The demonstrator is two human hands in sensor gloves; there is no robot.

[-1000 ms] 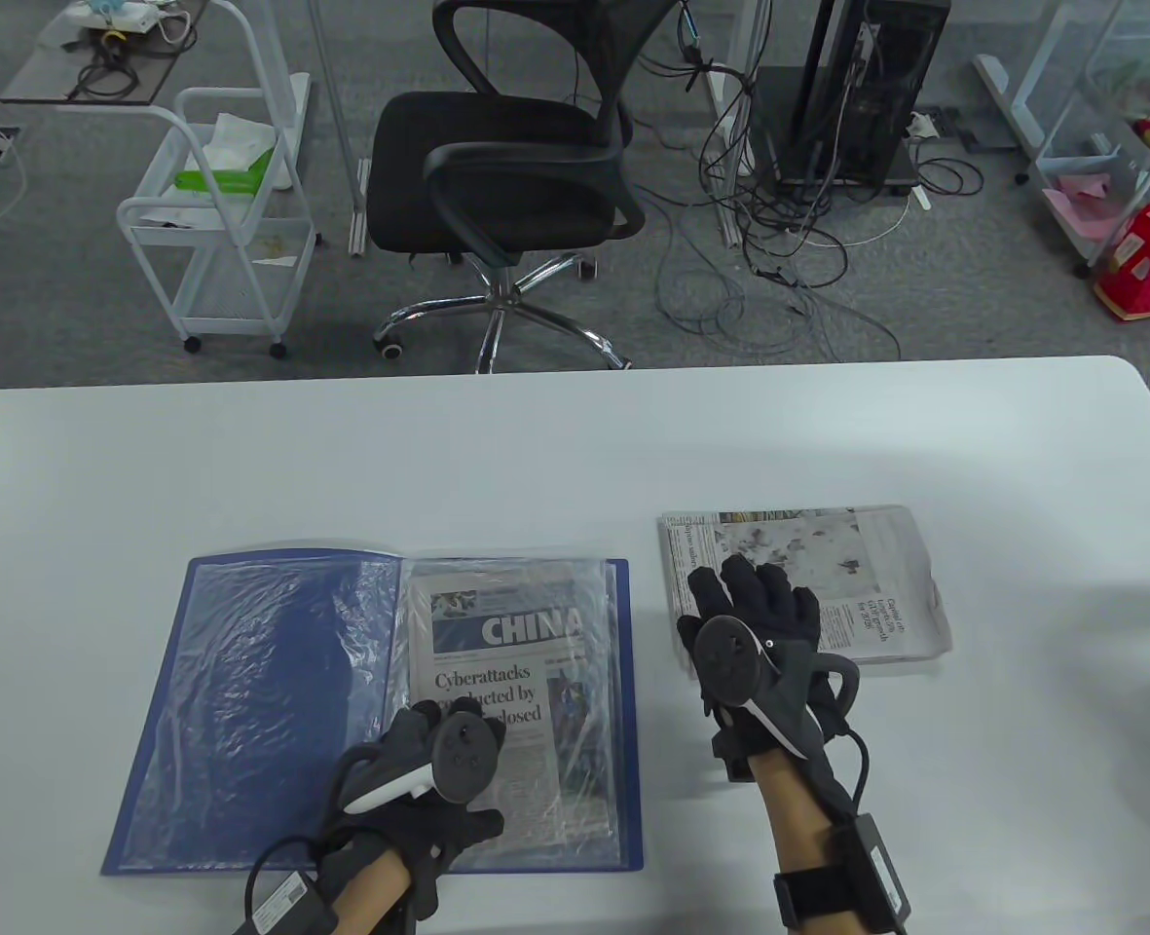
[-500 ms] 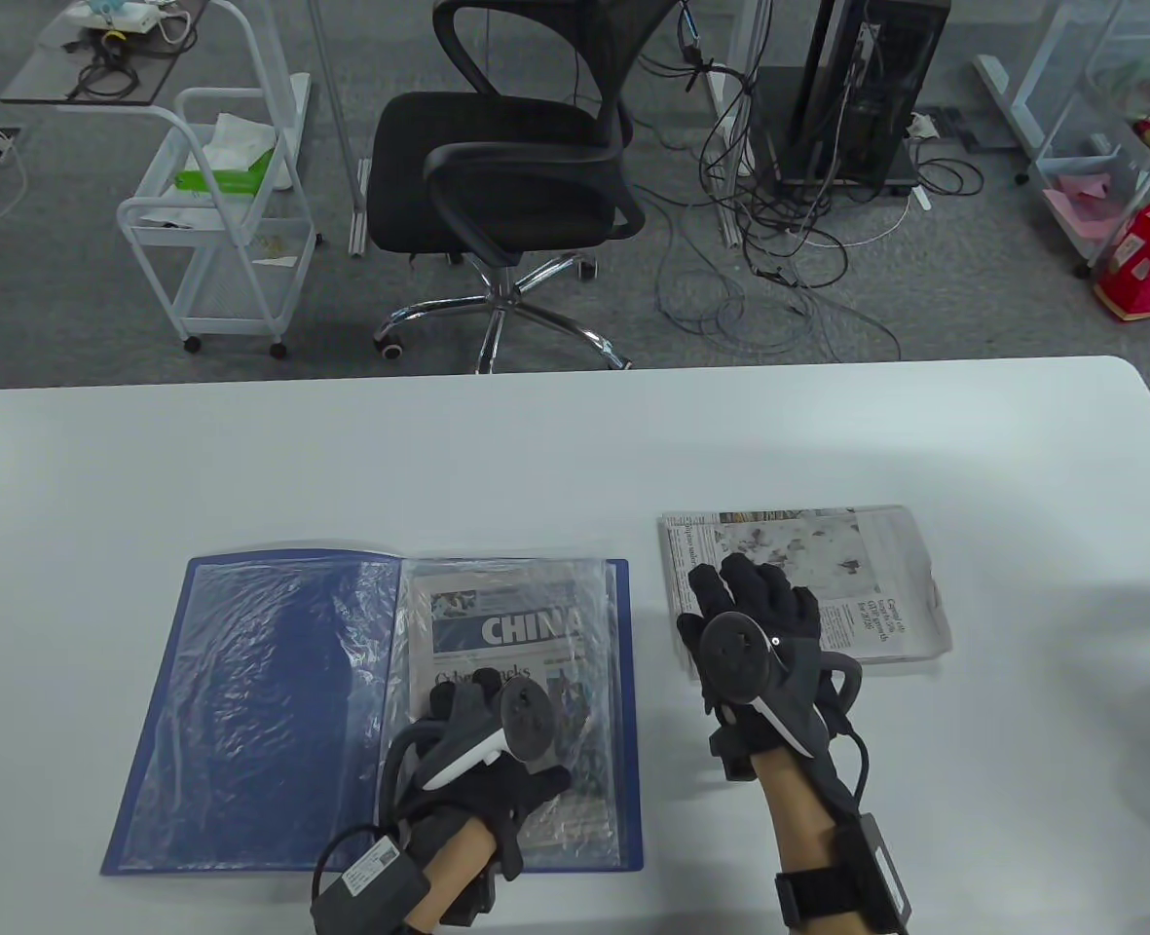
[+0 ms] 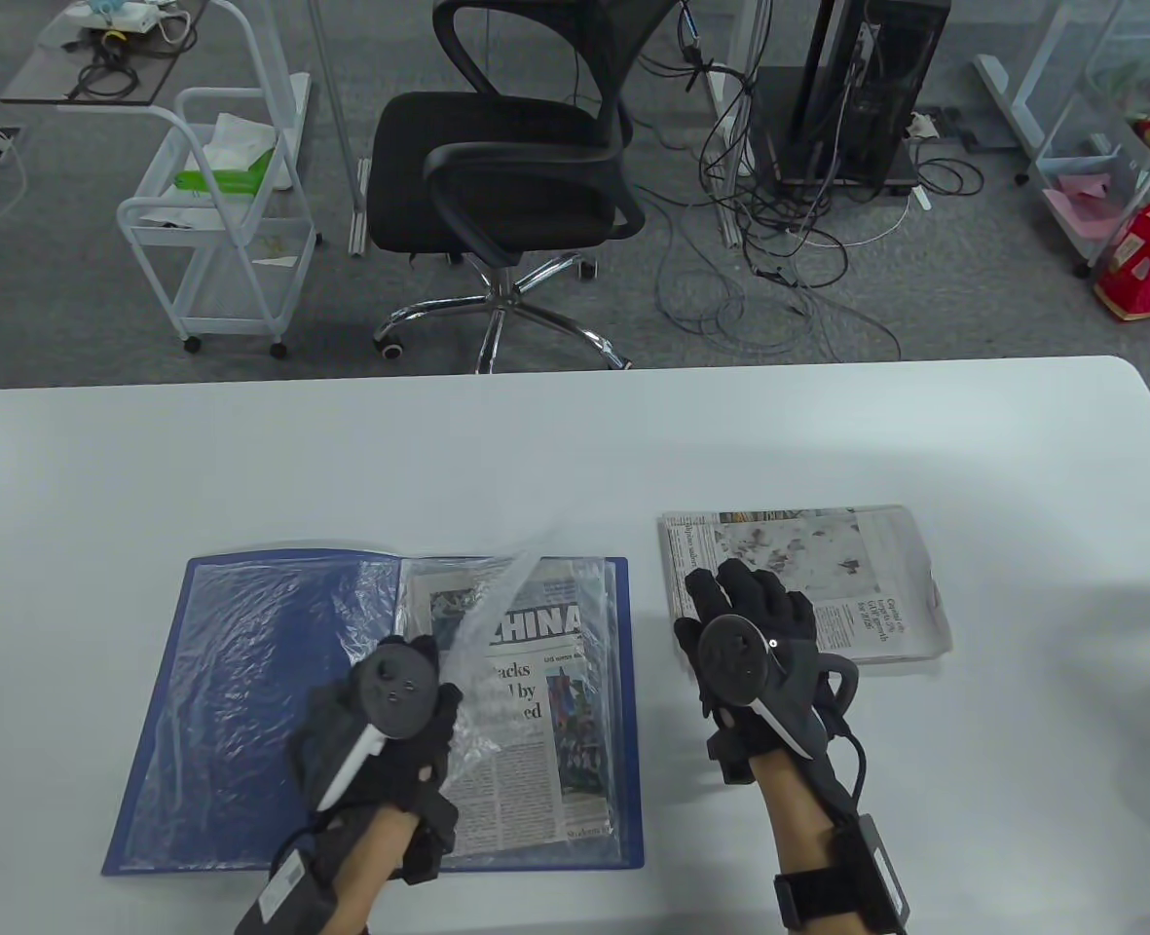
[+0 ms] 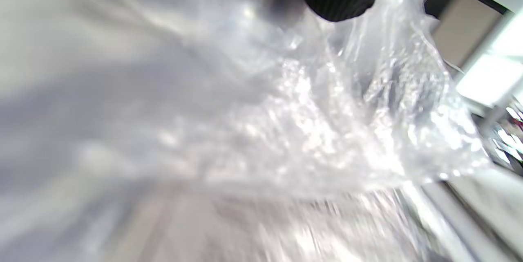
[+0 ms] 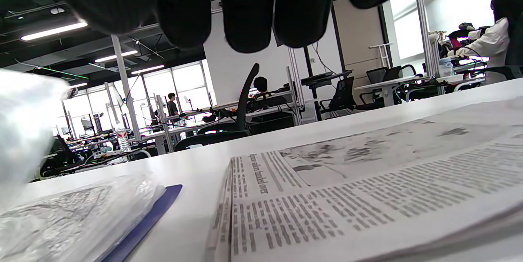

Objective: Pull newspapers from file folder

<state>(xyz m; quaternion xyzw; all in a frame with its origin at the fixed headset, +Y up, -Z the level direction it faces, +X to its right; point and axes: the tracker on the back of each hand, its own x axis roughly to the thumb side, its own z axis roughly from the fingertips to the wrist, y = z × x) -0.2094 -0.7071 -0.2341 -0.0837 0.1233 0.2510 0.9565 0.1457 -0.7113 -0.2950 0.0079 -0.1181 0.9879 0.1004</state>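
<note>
An open blue file folder (image 3: 195,721) lies at the front left of the table. A newspaper headed "CHINA" (image 3: 536,701) lies in its right half. My left hand (image 3: 394,726) grips a clear plastic sleeve (image 3: 497,609) and holds it lifted off that newspaper; the sleeve fills the left wrist view (image 4: 327,131). A second folded newspaper (image 3: 828,565) lies on the table to the right of the folder. My right hand (image 3: 750,623) hovers over its near left corner with fingers extended, holding nothing; the fingers (image 5: 245,8) hang above the paper (image 5: 367,188) in the right wrist view.
The white table (image 3: 536,448) stretches back behind the folder and papers. A black office chair (image 3: 516,166), a white cart (image 3: 214,224) and cables stand on the floor beyond the far edge. The folder edge (image 5: 143,221) shows left of the paper.
My left hand moved from the lower part of the folder page up and left, taking hold of the plastic sleeve and lifting it off the "CHINA" newspaper. My right hand stayed over the second newspaper.
</note>
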